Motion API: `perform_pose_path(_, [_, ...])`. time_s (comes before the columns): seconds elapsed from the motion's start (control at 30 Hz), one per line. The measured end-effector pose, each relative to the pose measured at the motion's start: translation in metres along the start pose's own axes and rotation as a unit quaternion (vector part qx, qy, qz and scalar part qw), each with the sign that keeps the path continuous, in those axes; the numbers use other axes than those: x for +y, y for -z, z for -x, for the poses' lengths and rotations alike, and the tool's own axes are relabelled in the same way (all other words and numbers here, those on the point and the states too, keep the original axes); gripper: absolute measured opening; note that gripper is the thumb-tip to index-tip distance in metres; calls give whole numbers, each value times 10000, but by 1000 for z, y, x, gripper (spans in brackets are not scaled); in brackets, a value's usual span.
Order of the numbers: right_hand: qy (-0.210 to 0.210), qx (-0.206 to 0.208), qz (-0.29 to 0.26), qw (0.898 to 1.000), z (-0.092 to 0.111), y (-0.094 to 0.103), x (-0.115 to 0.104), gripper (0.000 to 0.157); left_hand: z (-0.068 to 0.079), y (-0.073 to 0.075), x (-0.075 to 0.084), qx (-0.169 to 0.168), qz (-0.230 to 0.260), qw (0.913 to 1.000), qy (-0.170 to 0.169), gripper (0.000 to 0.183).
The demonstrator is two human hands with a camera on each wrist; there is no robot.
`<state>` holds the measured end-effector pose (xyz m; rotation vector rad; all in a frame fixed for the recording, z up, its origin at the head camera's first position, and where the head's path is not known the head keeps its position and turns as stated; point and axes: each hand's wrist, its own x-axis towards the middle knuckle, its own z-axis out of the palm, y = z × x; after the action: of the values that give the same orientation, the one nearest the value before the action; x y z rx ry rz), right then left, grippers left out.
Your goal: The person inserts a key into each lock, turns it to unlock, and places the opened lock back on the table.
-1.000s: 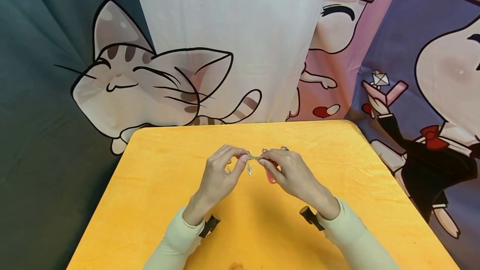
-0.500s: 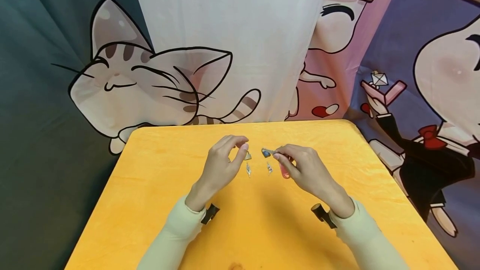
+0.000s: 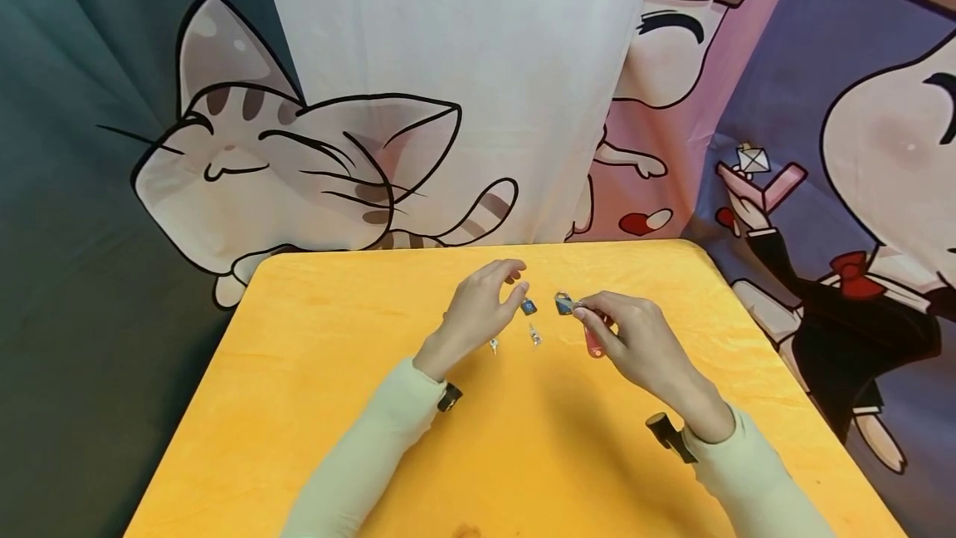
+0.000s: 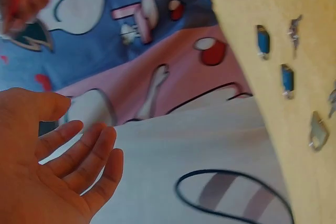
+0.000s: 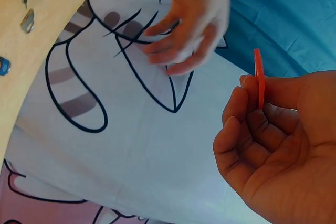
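My left hand [image 3: 481, 310] hovers over the table with loosely bent fingers and nothing in its grasp; the left wrist view shows its palm and spread fingers [image 4: 100, 150]. My right hand [image 3: 635, 339] pinches a thin, flat red piece [image 5: 259, 80] between thumb and fingers. In the head view its red end [image 3: 595, 344] hangs below the hand, and a slim silvery tip [image 3: 577, 305] juts out left, near a blue padlock [image 3: 563, 302]. A second blue padlock [image 3: 529, 306] lies by my left fingertips. Brass-coloured padlocks [image 4: 318, 132] are hidden from the head view by my left hand.
One set of small silver keys [image 3: 534, 335] lies in front of the blue padlocks, another [image 3: 494, 345] farther left. The table [image 3: 523, 455] has a yellow cover. A cartoon-printed cloth [image 3: 463, 40] hangs behind its far edge.
My right hand has moved right with the red piece, away from my left hand. My left hand has shifted right and forward, now covering the brass-coloured padlock; the blue padlocks have come into sight.
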<state>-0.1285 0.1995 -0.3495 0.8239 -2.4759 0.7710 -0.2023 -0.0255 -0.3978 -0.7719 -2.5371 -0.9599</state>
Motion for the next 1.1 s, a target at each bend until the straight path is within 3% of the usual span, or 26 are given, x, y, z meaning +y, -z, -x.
perform_pose_path(0.33, [-102, 57, 185, 9998, 5, 6, 7, 5, -25, -57, -17, -818, -215, 9951, 503, 35])
perform_pose_path(0.67, [-121, 90, 144, 9998, 14, 6, 14, 5, -46, -112, -18, -1306, -298, 9892, 594, 36])
perform_pose_path(0.83, [-186, 38, 114, 9998, 17, 5, 17, 6, -54, -132, -16, -1400, -637, 9861, 631, 36])
perform_pose_path(1.1, [-179, 83, 59, 9998, 16, 3, 19, 8, -60, -153, -21, -1640, -774, 9755, 1244, 35])
